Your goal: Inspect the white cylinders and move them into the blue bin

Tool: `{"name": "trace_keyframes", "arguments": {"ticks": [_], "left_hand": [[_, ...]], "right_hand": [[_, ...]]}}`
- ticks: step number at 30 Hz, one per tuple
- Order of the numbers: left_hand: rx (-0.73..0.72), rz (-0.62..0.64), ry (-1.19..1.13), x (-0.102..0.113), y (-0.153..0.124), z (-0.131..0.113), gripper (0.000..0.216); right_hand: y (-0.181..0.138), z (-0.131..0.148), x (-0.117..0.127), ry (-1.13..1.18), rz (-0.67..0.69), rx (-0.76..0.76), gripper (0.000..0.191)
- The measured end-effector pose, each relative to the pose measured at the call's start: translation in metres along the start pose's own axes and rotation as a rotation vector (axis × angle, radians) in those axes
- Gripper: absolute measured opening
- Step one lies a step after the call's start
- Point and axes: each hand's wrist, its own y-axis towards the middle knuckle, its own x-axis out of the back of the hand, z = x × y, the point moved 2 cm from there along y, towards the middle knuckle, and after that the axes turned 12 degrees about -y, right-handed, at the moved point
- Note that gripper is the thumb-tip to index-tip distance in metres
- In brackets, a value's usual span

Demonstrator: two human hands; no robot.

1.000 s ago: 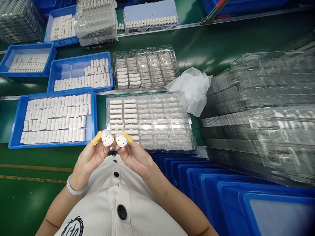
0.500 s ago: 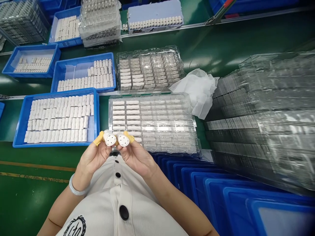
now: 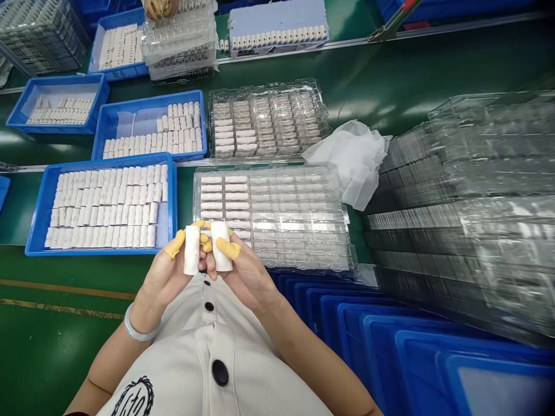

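Observation:
Between the yellow-capped fingers of my left hand stands a white cylindrical part, its long side towards me. My right hand is closed on a similar white cylindrical part, thumb across its side. The two parts are held upright side by side, slightly apart, and my fingertips meet between them. Just beyond my hands lies a clear plastic tray with rows of slots; white parts fill its left columns. To the left, a blue bin holds several rows of the same parts.
Behind are another blue bin, a second clear tray and crumpled white sheeting. Tall stacks of clear trays rise at right, above nested blue bins. Another person's hand touches a tray stack at the top.
Both parts have been tilted in my hands: their holed end faces showed before, and now their long sides do. Another person's hand has appeared at the top.

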Motion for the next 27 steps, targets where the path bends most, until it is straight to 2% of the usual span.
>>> {"name": "trace_keyframes", "arguments": {"ticks": [4, 10, 18, 23, 27], "left_hand": [[-0.008, -0.004, -0.054, 0.0010, 0.0016, 0.0001, 0.043], [0.007, 0.009, -0.095, -0.0038, 0.0002, -0.0031, 0.047], [-0.028, -0.029, -0.088, -0.0016, 0.0006, -0.0024, 0.050], [-0.102, -0.048, -0.095, 0.0003, 0.0005, -0.0024, 0.033], [-0.101, -0.118, -0.080, 0.0017, 0.0003, -0.0034, 0.031]], "right_hand": [[0.0000, 0.0001, -0.0034, 0.003, 0.033, 0.019, 0.042], [0.0015, -0.0011, -0.0041, 0.010, 0.051, 0.010, 0.050], [0.0034, -0.0034, -0.0035, 0.051, 0.007, -0.014, 0.042], [0.0022, -0.0041, -0.0027, 0.102, 0.018, 0.009, 0.022], [-0.0006, -0.0055, 0.0020, 0.097, 0.016, 0.000, 0.024]]}}
